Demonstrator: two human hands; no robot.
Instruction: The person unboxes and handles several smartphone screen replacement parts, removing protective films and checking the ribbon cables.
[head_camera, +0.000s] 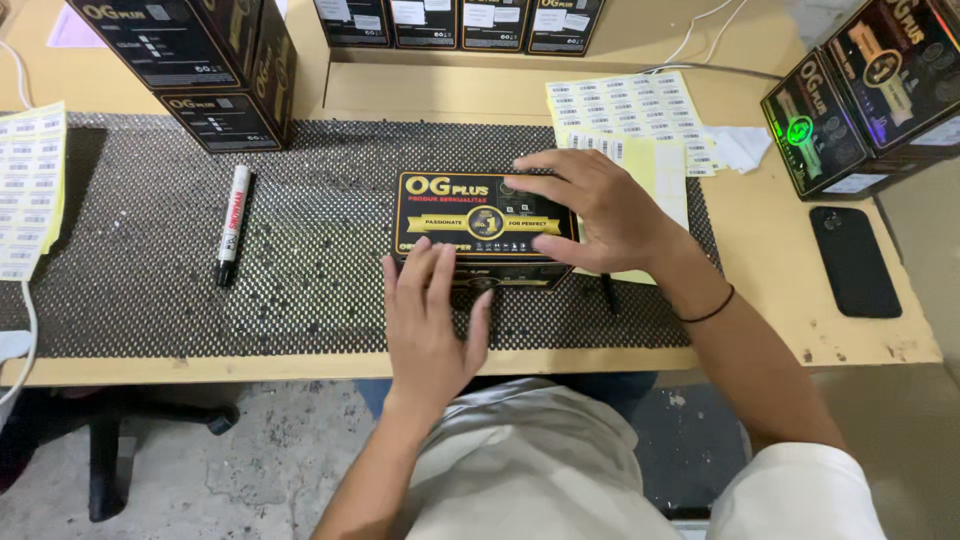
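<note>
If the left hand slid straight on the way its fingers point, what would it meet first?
The left hand already touches the black box at its near edge, so that comes first; beyond it probably lies bare mat.

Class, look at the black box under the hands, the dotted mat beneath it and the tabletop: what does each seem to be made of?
Black box: likely glossy printed cardboard, judging by its sharp folded edges and sheen. Both the left hand and the right hand rest on it. Dotted mat: probably rubbery non-slip mesh, with an open bumpy weave. Tabletop: seemingly plywood or laminated board, tan and matte, chipped at the edge.
</note>
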